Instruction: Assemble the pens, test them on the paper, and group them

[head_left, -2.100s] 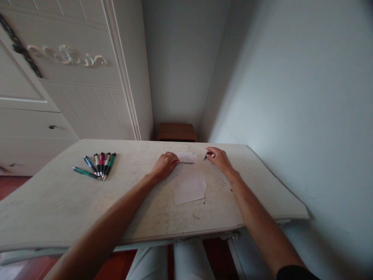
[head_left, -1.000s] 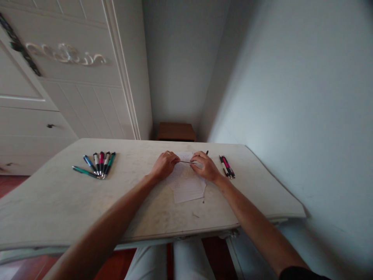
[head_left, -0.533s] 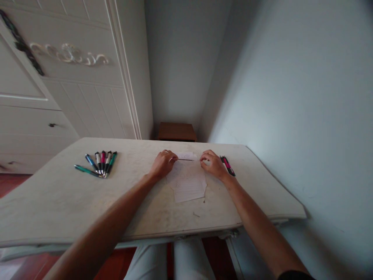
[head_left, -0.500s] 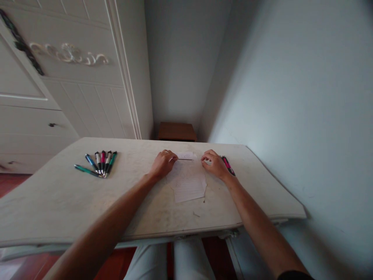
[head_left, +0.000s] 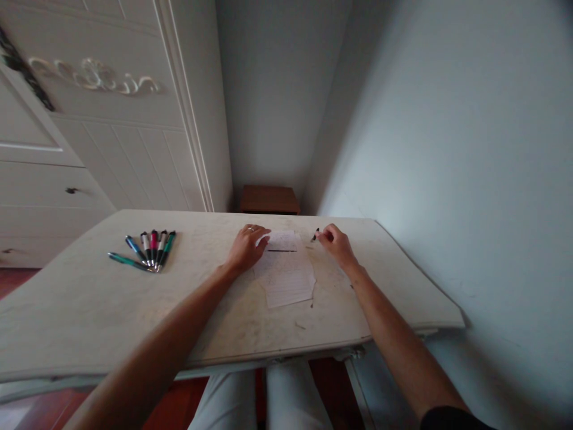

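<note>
A thin dark refill-like stick [head_left: 282,251] lies flat across a torn sheet of lined paper [head_left: 290,280] on the table. Beside its left end is my left hand [head_left: 247,248], with thumb and fingers apart and nothing held. My right hand [head_left: 336,245] is closed in a pinch, to the right of the sheet. From its fingertips a short dark pen part [head_left: 316,235] pokes out, tilted; the rest of that part is hidden by the fingers.
Several pens [head_left: 154,249] in green, blue, white and pink lie fanned out on the left of the white table [head_left: 215,334]. A white wardrobe [head_left: 134,149] stands at the left, a grey wall [head_left: 447,149] at the right. Behind the table is a brown wooden piece [head_left: 270,199].
My left hand has let go of the thin dark stick, which now rests on the paper. The pink and black pen parts near my right hand no longer show; that hand now pinches a dark part.
</note>
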A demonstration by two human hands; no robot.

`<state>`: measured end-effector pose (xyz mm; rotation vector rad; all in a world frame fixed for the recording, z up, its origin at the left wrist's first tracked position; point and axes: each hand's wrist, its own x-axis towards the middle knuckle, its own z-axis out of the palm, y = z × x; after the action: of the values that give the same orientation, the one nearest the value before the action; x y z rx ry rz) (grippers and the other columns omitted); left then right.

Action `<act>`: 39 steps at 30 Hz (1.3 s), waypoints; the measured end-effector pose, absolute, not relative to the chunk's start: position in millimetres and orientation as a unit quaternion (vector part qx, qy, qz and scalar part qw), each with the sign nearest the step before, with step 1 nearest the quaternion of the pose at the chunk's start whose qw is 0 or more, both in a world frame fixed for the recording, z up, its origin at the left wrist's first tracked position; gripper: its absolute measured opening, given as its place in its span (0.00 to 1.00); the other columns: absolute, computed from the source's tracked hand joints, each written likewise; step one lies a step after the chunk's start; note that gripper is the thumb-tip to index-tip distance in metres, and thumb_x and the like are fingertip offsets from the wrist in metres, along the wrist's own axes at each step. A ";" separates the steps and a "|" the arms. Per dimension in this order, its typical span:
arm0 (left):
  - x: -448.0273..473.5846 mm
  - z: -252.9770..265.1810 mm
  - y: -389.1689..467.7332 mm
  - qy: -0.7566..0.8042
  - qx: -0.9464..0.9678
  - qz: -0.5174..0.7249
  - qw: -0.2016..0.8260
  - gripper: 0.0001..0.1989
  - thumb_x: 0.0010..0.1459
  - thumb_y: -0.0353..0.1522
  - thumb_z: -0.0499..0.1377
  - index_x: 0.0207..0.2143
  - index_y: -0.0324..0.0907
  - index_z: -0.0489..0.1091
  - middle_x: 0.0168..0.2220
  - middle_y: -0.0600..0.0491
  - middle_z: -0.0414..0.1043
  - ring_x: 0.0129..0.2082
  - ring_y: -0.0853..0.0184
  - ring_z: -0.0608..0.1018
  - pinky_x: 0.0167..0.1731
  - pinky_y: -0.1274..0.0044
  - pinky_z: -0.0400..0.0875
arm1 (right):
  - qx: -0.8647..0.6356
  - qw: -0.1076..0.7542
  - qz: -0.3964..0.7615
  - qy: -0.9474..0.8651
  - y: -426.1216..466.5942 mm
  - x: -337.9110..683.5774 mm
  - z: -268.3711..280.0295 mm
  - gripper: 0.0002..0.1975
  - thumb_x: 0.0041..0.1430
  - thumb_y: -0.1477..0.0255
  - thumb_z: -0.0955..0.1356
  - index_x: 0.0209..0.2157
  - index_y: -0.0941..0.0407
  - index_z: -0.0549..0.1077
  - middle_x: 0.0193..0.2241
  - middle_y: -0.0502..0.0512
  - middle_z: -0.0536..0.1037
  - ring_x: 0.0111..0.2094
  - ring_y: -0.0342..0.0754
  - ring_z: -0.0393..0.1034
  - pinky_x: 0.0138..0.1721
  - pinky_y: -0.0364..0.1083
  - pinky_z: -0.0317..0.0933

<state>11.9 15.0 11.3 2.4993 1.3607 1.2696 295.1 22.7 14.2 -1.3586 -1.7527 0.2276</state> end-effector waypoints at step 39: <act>-1.8 14.4 8.1 0.444 0.849 0.285 0.029 0.17 0.60 0.40 0.58 0.49 0.44 0.74 0.46 0.45 0.70 0.44 0.60 0.74 0.48 0.68 0.68 | -0.491 0.369 0.107 -0.782 7.7 268.7 7.0 0.14 0.59 0.60 0.65 0.30 0.56 0.73 0.16 0.44 0.64 0.19 0.41 0.58 0.25 0.41 0.49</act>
<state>-1.8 8.1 14.4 2.6185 1.3701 0.8792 268.7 7.7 7.0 -1.2599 -2.0061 0.2735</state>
